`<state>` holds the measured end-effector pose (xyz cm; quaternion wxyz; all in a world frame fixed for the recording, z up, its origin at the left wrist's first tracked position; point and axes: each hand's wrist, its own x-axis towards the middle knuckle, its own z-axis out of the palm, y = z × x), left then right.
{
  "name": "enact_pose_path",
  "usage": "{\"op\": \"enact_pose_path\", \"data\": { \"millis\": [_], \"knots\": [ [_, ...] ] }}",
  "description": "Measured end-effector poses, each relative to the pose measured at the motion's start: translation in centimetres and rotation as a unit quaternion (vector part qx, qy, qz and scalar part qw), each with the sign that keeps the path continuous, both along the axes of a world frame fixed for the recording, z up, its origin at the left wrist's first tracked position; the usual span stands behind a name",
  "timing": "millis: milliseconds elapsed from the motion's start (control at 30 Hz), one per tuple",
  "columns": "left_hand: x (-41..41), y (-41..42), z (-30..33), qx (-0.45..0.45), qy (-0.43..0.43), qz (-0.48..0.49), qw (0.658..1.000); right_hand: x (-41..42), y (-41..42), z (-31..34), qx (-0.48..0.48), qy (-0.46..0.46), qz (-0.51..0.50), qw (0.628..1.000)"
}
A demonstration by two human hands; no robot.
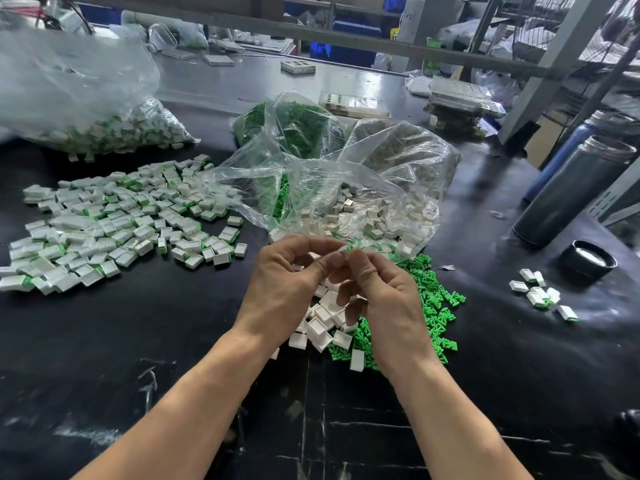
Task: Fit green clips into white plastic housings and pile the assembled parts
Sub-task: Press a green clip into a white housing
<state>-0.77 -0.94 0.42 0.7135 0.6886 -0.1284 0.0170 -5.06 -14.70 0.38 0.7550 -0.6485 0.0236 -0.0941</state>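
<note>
1. Housing with a green clip sits pinched between both hands, above the loose parts.
2. Left hand and right hand both curl fingertips around it.
3. Loose housings and clips lie underneath; finished pile sits well left on the table.

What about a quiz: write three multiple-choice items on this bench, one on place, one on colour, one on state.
1. Where does the big pile of assembled parts lie?
A. left of the hands
B. right of the hands
C. in a box

2. What colour are the loose clips?
A. blue
B. green
C. red

3. What are the left hand and right hand doing?
A. lying flat
B. pinching a small part together
C. lifting the flask

A: the pile spreads at left. B: the clips are bright green. B: fingertips meet on a white-and-green piece.
</note>
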Motion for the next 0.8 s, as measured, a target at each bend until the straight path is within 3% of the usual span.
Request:
{"op": "enact_pose_path", "data": {
  "millis": [133, 267, 433, 633, 800],
  "knots": [
    [-0.2, -0.2, 0.3, -0.001, -0.009, -0.016, 1.000, 0.1, 0.2, 0.3, 0.059, 0.049, 0.043, 0.996],
    [-0.6, -0.5, 0.3, 0.003, -0.025, -0.069, 0.997, -0.1, 0.7, 0.2, 0.016, 0.079, 0.022, 0.996],
    [-1.1, -1.0, 0.3, -0.014, -0.028, -0.105, 0.994, -0.2, 0.9, 0.1, 0.024, 0.043, -0.025, 0.998],
    [-1.1, -1.1, 0.2, 0.006, -0.034, -0.089, 0.995, 0.1, 1.2, -0.5, -0.054, 0.024, -0.044, 0.997],
    [-1.3, -1.4, 0.4, -0.002, -0.022, -0.087, 0.996, -0.1, 1.4, -0.2, 0.012, 0.003, -0.022, 1.000]
  ]
}}
